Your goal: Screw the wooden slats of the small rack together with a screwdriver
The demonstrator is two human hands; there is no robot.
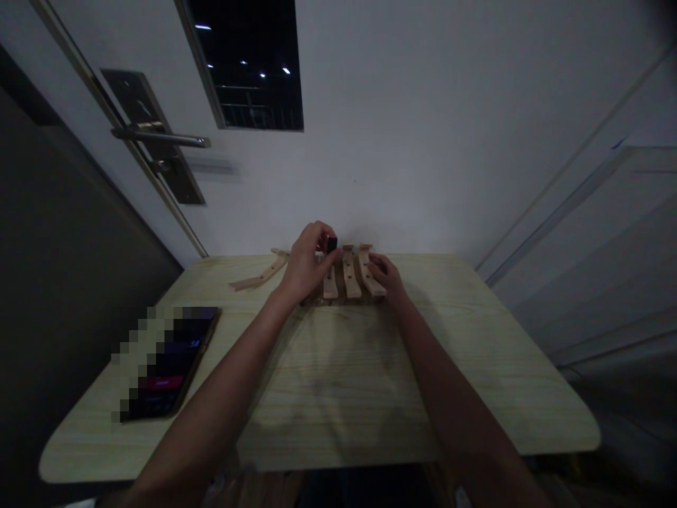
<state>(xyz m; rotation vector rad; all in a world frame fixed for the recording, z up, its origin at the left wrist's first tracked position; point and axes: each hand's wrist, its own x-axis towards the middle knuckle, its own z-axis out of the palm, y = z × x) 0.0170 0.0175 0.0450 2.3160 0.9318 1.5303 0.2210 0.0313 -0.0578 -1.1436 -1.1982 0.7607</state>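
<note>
In the head view, my left hand [309, 257] pinches a small black-handled screwdriver [332, 244], held upright with its thin shaft pointing down at a curved wooden slat [330, 288]. Beside that slat stand a middle curved slat [350, 279] and a right curved slat [371, 282], each with dark holes. My right hand [390, 275] curls its fingers against the right slat's outer side, steadying contact there. Under the slats lies a brownish base piece [341, 303], mostly covered. Left of my left hand rests a loose bent slat [263, 276], its far end partly behind the hand.
The pale wood-grain table [338, 395] has rounded front corners. A phone [174, 367] with its screen lit lies on its left side, partly pixelated. Behind the table is a white door [381, 127] with a metal handle [169, 137] and a dark window [254, 63].
</note>
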